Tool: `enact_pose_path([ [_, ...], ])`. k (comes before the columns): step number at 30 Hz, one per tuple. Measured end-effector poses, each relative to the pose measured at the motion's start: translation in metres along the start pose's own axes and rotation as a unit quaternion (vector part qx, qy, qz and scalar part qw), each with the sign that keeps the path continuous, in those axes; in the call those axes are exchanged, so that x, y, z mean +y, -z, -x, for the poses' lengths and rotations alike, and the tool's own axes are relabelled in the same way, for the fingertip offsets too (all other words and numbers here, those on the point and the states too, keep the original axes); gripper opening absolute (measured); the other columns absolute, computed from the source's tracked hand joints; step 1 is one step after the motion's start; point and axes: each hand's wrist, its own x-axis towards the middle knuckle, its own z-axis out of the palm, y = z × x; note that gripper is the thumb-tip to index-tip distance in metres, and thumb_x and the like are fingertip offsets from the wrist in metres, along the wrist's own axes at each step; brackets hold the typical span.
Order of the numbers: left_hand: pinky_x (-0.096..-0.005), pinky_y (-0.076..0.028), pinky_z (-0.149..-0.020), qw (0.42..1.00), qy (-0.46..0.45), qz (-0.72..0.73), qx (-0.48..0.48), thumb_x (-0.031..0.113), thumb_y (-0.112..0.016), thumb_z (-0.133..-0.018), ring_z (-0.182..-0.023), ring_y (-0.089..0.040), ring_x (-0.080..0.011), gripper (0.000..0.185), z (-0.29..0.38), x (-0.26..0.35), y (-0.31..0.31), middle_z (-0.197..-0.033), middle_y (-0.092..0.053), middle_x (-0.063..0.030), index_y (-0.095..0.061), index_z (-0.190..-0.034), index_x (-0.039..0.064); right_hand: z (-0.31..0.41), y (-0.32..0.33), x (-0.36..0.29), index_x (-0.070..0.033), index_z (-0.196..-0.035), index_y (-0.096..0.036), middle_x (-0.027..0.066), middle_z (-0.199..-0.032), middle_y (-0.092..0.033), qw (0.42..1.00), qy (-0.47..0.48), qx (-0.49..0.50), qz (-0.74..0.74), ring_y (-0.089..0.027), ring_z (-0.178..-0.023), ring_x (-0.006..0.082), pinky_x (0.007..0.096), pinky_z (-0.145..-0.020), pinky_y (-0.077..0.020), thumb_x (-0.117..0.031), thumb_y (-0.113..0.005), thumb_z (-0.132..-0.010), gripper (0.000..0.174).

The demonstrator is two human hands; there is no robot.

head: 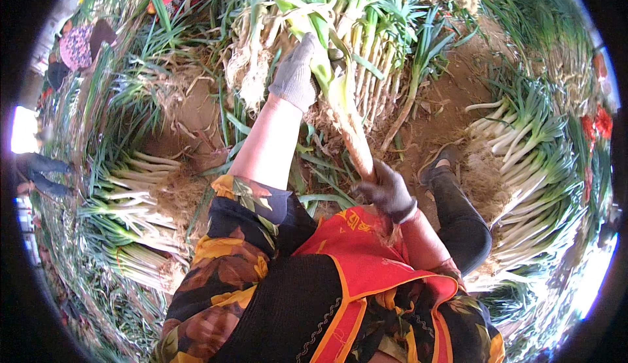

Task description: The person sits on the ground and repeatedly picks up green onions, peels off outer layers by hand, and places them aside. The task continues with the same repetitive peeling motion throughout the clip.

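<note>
A thick, unpeeled green onion stalk (353, 137), with brownish outer skin, slants across the middle between my hands. My left hand (299, 71), in a grey knit glove, grips its green upper part. Around the lower shaft, near the root end, my gloved right hand (390, 191) is closed, slightly blurred. Just beyond, a dense bundle of unpeeled green onions (375, 68) stands with leaves pointing away from me. One loose green onion (409, 98) lies to its right.
Cleaned white-stemmed green onions lie in piles at left (142, 201) and right (525, 186), over brown soil (449, 98). Torn leaves (324, 198) litter the ground before me. Other people (44, 171) are at the far left.
</note>
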Motion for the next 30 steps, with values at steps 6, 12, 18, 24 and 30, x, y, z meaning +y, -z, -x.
enact_pose_path([
  [6, -0.0397, -0.054, -0.065, 1.000, -0.011, 0.023, -0.001, 0.029, -0.054, -0.091, -0.074, -0.063, -0.0263, 0.029, 0.011, 0.012, 0.021, -0.087, -0.061, -0.0117, -0.055, -0.106, 0.003, -0.090, -0.016, -0.079, 0.004, -0.114, -0.052, 0.0027, -0.097, -0.060, 0.957, 0.154, 0.056, -0.241, -0.054, -0.081, 0.0090, 0.0234, -0.070, -0.0459, -0.005, -0.064, -0.081, 0.036],
  [12, -0.0396, -0.052, -0.071, 0.998, -0.022, 0.001, 0.066, 0.026, -0.054, -0.090, -0.078, -0.062, -0.0274, 0.031, 0.020, 0.047, 0.038, -0.090, -0.059, -0.0123, -0.051, -0.109, 0.003, -0.121, -0.031, -0.093, -0.001, -0.086, -0.060, 0.0046, -0.082, -0.062, 0.905, 0.140, 0.074, -0.396, -0.058, -0.072, 0.0110, 0.0201, -0.065, -0.0456, -0.003, -0.063, -0.079, 0.008],
  [18, -0.0424, -0.050, -0.077, 0.997, 0.007, -0.049, 0.053, 0.020, -0.057, -0.088, -0.083, -0.061, -0.0284, 0.027, 0.023, 0.051, 0.060, -0.089, -0.058, -0.0111, -0.052, -0.110, 0.005, -0.133, -0.038, -0.098, 0.000, -0.105, -0.057, 0.0119, -0.088, -0.064, 0.924, 0.337, 0.173, -0.055, -0.062, -0.078, 0.0197, 0.0287, -0.070, -0.0489, -0.014, -0.071, -0.075, 0.036],
  [24, -0.0351, -0.052, -0.073, 0.990, 0.065, -0.055, 0.116, 0.016, -0.058, -0.087, -0.083, -0.062, -0.0221, 0.021, 0.028, 0.040, 0.048, -0.094, -0.062, -0.0081, -0.058, -0.106, 0.006, -0.132, -0.039, -0.140, -0.001, -0.105, -0.057, 0.0210, -0.090, -0.061, 0.878, 0.337, 0.191, 0.282, -0.060, -0.085, 0.0380, 0.0436, -0.074, -0.0487, -0.018, -0.069, -0.068, 0.042],
  [30, -0.0355, -0.052, -0.073, 0.981, 0.063, -0.085, 0.160, 0.011, -0.056, -0.086, -0.082, -0.062, -0.0219, 0.020, 0.036, 0.033, 0.039, -0.093, -0.062, -0.0090, -0.058, -0.104, 0.004, -0.136, -0.029, -0.141, 0.000, -0.084, -0.061, 0.0222, -0.076, -0.061, 0.895, 0.339, 0.134, 0.255, -0.061, -0.075, 0.0379, 0.0437, -0.068, -0.0489, -0.018, -0.066, -0.069, 0.024],
])
